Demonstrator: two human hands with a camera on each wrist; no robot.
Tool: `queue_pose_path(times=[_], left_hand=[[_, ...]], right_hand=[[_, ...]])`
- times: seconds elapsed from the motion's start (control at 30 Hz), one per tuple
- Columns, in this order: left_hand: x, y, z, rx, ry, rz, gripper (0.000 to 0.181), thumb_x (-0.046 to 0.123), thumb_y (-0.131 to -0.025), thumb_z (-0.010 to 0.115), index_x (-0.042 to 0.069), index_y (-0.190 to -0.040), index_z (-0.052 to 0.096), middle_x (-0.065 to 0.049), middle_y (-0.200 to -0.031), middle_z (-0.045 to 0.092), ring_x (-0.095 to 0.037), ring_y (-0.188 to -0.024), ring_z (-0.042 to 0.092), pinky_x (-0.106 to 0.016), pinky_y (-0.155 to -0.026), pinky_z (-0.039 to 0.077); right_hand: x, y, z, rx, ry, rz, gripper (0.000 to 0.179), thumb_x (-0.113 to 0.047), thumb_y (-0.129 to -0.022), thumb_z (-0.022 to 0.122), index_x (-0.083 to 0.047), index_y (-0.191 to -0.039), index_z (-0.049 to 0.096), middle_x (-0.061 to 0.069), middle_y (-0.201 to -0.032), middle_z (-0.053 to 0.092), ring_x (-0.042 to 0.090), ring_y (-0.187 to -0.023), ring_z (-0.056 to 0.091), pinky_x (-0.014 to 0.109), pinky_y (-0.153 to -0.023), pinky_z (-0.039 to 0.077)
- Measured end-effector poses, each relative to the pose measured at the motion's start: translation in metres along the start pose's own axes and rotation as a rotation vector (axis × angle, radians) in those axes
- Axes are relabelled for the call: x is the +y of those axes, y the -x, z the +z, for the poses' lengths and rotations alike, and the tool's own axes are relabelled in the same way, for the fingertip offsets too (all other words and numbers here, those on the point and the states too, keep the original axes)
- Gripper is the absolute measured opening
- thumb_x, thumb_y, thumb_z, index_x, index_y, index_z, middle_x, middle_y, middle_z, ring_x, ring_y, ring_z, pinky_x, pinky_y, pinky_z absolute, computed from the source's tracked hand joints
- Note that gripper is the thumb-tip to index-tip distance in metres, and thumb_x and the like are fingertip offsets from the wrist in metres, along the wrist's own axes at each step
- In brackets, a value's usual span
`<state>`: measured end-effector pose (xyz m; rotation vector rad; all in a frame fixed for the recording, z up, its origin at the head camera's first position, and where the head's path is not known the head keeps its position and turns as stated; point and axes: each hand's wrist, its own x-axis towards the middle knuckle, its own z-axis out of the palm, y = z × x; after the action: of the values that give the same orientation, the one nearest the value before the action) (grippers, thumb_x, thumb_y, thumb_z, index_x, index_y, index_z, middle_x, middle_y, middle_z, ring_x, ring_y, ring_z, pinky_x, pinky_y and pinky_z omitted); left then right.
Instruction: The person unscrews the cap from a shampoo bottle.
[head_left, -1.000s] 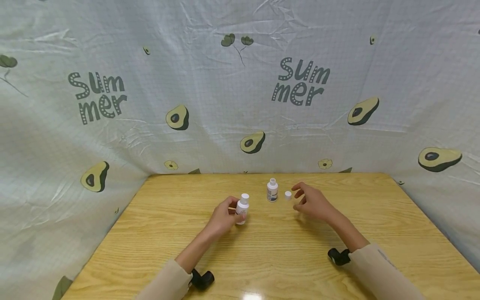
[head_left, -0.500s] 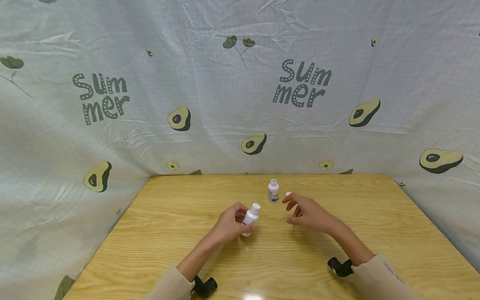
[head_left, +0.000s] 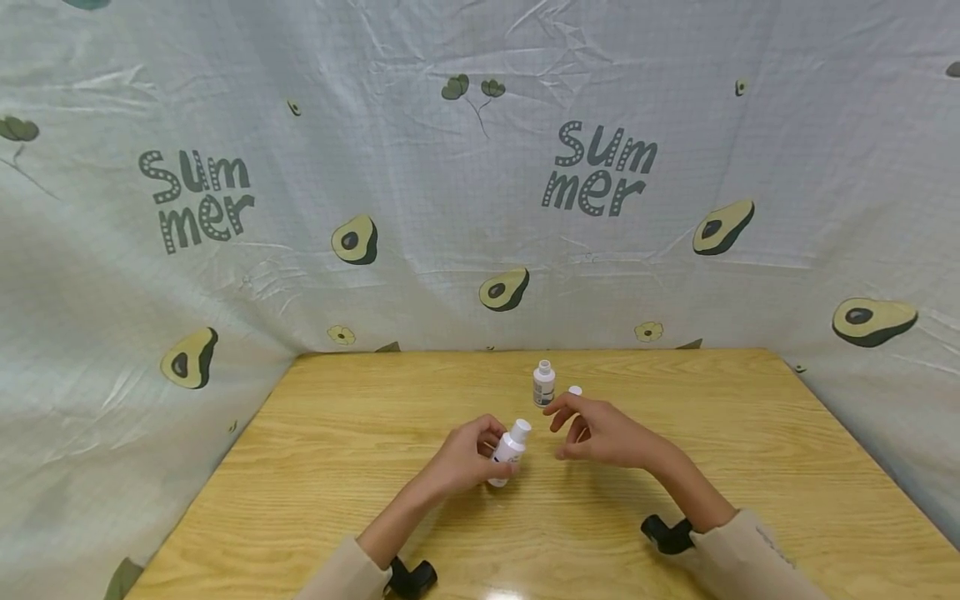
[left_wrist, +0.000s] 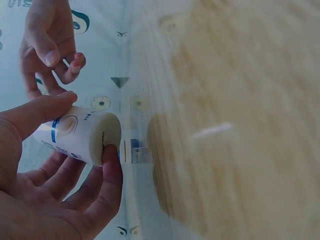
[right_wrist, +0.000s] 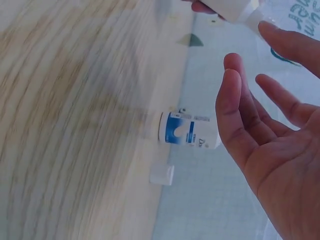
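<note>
My left hand [head_left: 467,462] grips a small white capped bottle [head_left: 509,451], tilted to the right above the table. In the left wrist view the thumb and fingers wrap this bottle [left_wrist: 82,134], its base towards the camera. My right hand [head_left: 606,433] holds nothing; its fingers are loosely bent, a short way right of the bottle's cap [head_left: 522,427]. Behind the hands a second white bottle [head_left: 543,385] stands upright with its neck uncovered. Its label shows blue in the right wrist view. Beside it a loose white cap [right_wrist: 162,174] sits on the table, partly hidden by my right hand in the head view.
The wooden table [head_left: 337,433] reaches back to a hanging cloth [head_left: 420,167] printed with avocados and lettering, which also runs along both sides. Black wrist camera mounts [head_left: 667,534] sit by each sleeve.
My left hand has lifted the capped bottle, brought it right and nearer me, and tilted it. My right hand has moved left, away from the loose cap and towards the held bottle.
</note>
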<state>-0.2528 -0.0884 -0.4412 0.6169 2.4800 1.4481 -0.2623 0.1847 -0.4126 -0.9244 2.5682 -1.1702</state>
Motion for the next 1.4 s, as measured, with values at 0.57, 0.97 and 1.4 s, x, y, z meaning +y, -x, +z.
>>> queue_pose_path(times=[0.57,0.97,1.4], left_hand=[[-0.005,-0.001,0.001,-0.072,-0.055,0.067,0.04,0.015,-0.085,0.086,0.01,-0.121,0.07,-0.008,-0.109,0.072,-0.017,-0.091,0.068,-0.029,-0.076,0.056],[-0.006,0.001,0.007,-0.07,-0.06,0.085,0.042,0.017,-0.084,0.088,0.013,-0.122,0.07,-0.006,-0.109,0.073,-0.018,-0.094,0.068,-0.032,-0.078,0.056],[-0.005,0.003,0.012,-0.06,-0.128,0.125,0.04,0.02,-0.085,0.087,0.012,-0.122,0.075,-0.003,-0.108,0.076,-0.017,-0.096,0.069,-0.027,-0.077,0.055]], right_hand=[[-0.004,0.0,0.015,0.048,-0.121,-0.021,0.048,-0.02,-0.095,0.076,-0.004,-0.136,0.056,0.018,-0.116,0.068,0.016,-0.089,0.067,0.026,-0.079,0.055],[-0.001,0.002,0.026,0.115,-0.123,-0.043,0.043,-0.026,-0.096,0.076,-0.001,-0.128,0.061,0.012,-0.108,0.07,0.019,-0.085,0.068,0.027,-0.073,0.056],[-0.005,-0.001,0.032,0.164,-0.073,-0.028,0.027,-0.028,-0.095,0.078,-0.008,-0.11,0.07,0.003,-0.092,0.07,0.008,-0.076,0.061,0.024,-0.068,0.053]])
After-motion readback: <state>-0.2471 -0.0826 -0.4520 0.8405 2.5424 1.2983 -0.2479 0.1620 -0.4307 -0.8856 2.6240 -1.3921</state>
